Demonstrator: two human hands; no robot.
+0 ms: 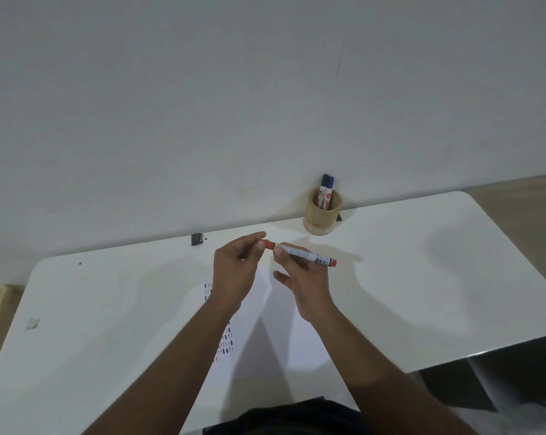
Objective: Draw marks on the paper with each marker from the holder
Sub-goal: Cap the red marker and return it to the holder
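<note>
Head view showed us both our hands raised over the white table [422, 277], close together above the paper [281, 340]. Our right hand [303, 277] held the red marker [306, 255] by its white barrel, with the thumb and the first fingers closed around it; the other fingers were loose and half open. The marker lay almost level, its red end cap pointing to the right. Our left hand [235, 271] pinched the red cap [269, 244] at the left end of the marker with the thumb and the fingertips. We could not tell if the cap was fully seated or slightly pulled off.

On the paper, under our left forearm, we saw rows of short marks [226, 340] in blue, red and dark colours. The wooden holder [322, 218] stood at the far edge of the table, near the wall, well apart from our hands. Two markers stood upright inside it: a black marker [323, 186] and a blue marker [330, 189], touching each other.
</note>
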